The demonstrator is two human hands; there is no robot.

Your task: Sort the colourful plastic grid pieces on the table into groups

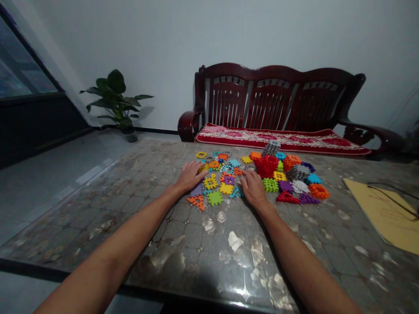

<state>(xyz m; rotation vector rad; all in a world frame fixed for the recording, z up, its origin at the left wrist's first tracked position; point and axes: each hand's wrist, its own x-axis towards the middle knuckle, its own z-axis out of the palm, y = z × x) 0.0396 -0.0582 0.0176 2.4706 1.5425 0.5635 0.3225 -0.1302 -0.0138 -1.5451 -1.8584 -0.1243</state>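
Note:
My left hand (pixel 190 175) rests at the left side of a loose pile of plastic interlocking pieces, fingers stretched and thumb apart. Its fingertips touch a yellow piece (pixel 204 167). On the pile's right side lies my right hand (pixel 253 188), fingers spread, close to an orange piece (pixel 238 171) and a teal triangle (pixel 236 192). Between the hands are a yellow square piece (pixel 226 188), a purple piece (pixel 229 180) and a green square piece (pixel 215 198). An orange triangle (pixel 197 201) lies nearest me on the left.
Right of my right hand sit sorted stacks, among them red pieces (pixel 266 165), green pieces (pixel 270 185) and grey pieces (pixel 298 172). Farther right, glasses (pixel 394 201) lie by a yellow sheet (pixel 382 213). A wooden bench (pixel 271 96) and a potted plant (pixel 119 102) stand beyond the table (pixel 203 244).

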